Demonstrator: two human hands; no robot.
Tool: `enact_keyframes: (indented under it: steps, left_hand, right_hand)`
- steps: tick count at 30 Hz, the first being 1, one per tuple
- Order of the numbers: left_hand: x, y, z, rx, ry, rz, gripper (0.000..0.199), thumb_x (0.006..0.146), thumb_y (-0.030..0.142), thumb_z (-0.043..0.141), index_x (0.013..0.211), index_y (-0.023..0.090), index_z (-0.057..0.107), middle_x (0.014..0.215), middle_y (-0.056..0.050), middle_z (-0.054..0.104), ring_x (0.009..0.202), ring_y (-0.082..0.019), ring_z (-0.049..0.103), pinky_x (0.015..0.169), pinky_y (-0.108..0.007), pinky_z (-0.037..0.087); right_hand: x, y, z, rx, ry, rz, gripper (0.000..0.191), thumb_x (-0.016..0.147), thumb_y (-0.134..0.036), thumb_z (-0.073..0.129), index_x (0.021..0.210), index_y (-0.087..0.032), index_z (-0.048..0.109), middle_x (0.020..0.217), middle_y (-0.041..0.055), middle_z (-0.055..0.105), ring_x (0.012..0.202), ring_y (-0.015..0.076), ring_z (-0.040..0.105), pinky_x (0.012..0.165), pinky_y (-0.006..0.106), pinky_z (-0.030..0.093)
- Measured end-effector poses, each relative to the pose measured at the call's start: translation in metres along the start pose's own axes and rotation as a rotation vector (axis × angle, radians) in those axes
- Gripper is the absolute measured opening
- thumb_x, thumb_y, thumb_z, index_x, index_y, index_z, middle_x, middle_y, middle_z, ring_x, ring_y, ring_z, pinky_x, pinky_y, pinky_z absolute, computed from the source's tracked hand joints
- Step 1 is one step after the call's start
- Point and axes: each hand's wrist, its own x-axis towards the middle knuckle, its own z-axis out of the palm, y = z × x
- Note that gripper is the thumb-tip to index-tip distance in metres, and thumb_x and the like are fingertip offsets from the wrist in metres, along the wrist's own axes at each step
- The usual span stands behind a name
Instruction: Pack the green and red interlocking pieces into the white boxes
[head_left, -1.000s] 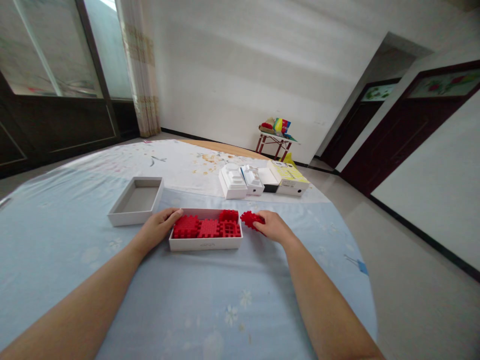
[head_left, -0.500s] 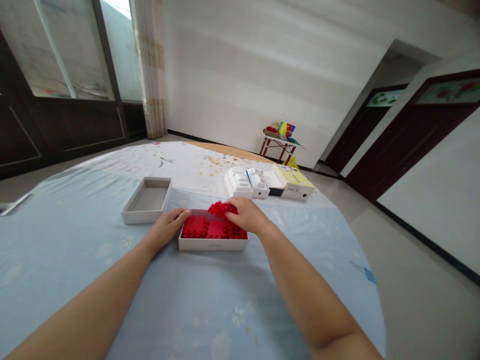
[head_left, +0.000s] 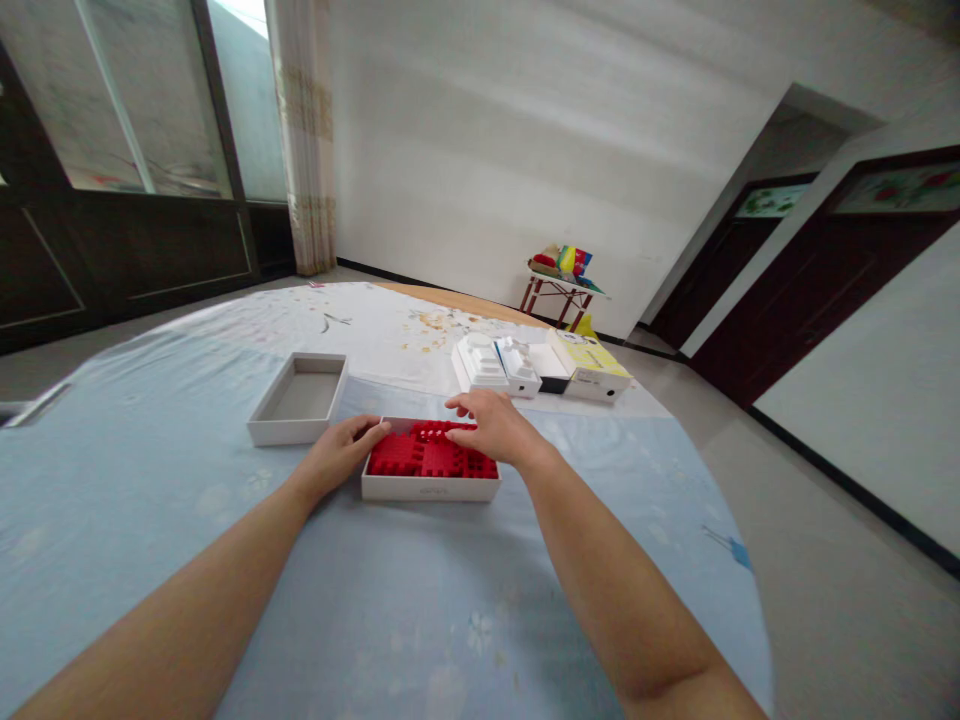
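Note:
A white cardboard box (head_left: 431, 488) with a faint mark on its front stands on the table, filled with red interlocking plastic pieces (head_left: 441, 458) that have notched edges. My left hand (head_left: 341, 450) grips the box's left end, the thumb on the rim and the other fingers partly hidden outside it. Above the box's right back part hovers my right hand (head_left: 491, 425), thumb and fingers apart with nothing between them. One red piece lies at the back of the box, just below the right fingertips.
An open grey-lined box lid (head_left: 259, 430) lies left of the box. Farther back on the cloth-covered table (head_left: 360, 610) stand white moulded packages (head_left: 480, 365) and a yellow-and-white carton (head_left: 596, 375). A small stand (head_left: 566, 285) with colourful items is near the wall.
My right hand has let go of the red piece it held raised; that piece now lies in the box. My left hand has stayed at the box's left end.

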Motion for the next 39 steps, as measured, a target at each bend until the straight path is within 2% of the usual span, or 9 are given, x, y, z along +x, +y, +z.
enact_keyframes:
  steps: [9, 15, 19, 26, 31, 35, 39]
  left_hand:
    - [0.002, 0.001, 0.000, 0.032, 0.023, 0.002, 0.048, 0.075, 0.059, 0.044, 0.089, 0.018, 0.064, 0.085, -0.001, 0.069, 0.085, -0.022, 0.060, 0.076, -0.028, 0.043]
    - [0.001, 0.002, 0.001, 0.003, 0.007, -0.012, 0.048, 0.076, 0.058, 0.044, 0.094, 0.018, 0.064, 0.087, -0.002, 0.069, 0.085, -0.022, 0.060, 0.076, -0.028, 0.043]
    - [0.001, 0.003, 0.001, -0.003, 0.019, 0.001, 0.047, 0.075, 0.057, 0.045, 0.090, 0.017, 0.065, 0.086, -0.002, 0.069, 0.084, -0.022, 0.060, 0.075, -0.028, 0.043]
    - [0.000, 0.004, -0.001, 0.008, 0.023, -0.019, 0.048, 0.075, 0.058, 0.044, 0.092, 0.018, 0.065, 0.086, -0.001, 0.069, 0.085, -0.022, 0.060, 0.077, -0.028, 0.043]
    - [0.000, 0.004, 0.000, 0.005, 0.009, -0.013, 0.048, 0.076, 0.056, 0.044, 0.095, 0.018, 0.064, 0.087, -0.002, 0.069, 0.086, -0.022, 0.060, 0.077, -0.028, 0.043]
    - [0.000, 0.004, 0.000, 0.011, 0.011, -0.006, 0.048, 0.075, 0.057, 0.043, 0.095, 0.019, 0.064, 0.083, -0.001, 0.069, 0.083, -0.022, 0.060, 0.076, -0.028, 0.044]
    - [0.002, 0.004, 0.000, 0.032, 0.022, -0.035, 0.049, 0.073, 0.059, 0.044, 0.094, 0.019, 0.064, 0.086, -0.002, 0.069, 0.086, -0.023, 0.061, 0.080, -0.030, 0.044]
  right_hand:
    - [-0.003, 0.004, 0.006, -0.056, -0.045, -0.024, 0.015, 0.079, -0.026, 0.058, 0.091, -0.022, 0.066, 0.087, 0.0020, 0.067, 0.086, 0.0169, 0.057, 0.076, 0.031, 0.033]
    - [-0.001, 0.000, 0.007, -0.033, -0.067, -0.069, 0.022, 0.080, -0.037, 0.057, 0.089, -0.020, 0.067, 0.084, 0.0031, 0.068, 0.081, 0.0157, 0.058, 0.073, 0.029, 0.033]
    - [0.002, -0.001, 0.007, -0.060, -0.077, -0.088, 0.017, 0.082, -0.030, 0.055, 0.084, -0.020, 0.069, 0.085, 0.0033, 0.069, 0.084, 0.0171, 0.059, 0.077, 0.031, 0.033]
    - [0.000, 0.004, 0.008, 0.022, -0.018, 0.020, 0.019, 0.083, -0.027, 0.053, 0.090, -0.020, 0.068, 0.087, 0.0036, 0.070, 0.081, 0.0148, 0.061, 0.074, 0.027, 0.038]
    - [-0.015, 0.021, 0.001, 0.081, 0.089, 0.078, 0.021, 0.081, -0.026, 0.054, 0.096, -0.018, 0.067, 0.093, 0.0051, 0.069, 0.083, 0.0152, 0.061, 0.077, 0.027, 0.041]
    - [-0.036, 0.045, -0.007, 0.150, 0.188, 0.133, 0.022, 0.081, -0.027, 0.053, 0.097, -0.018, 0.066, 0.090, 0.0047, 0.069, 0.080, 0.0149, 0.061, 0.076, 0.027, 0.044]
    - [-0.060, 0.071, -0.005, 0.187, 0.238, 0.224, 0.022, 0.080, -0.027, 0.054, 0.096, -0.018, 0.066, 0.090, 0.0048, 0.069, 0.082, 0.0152, 0.062, 0.077, 0.026, 0.045]
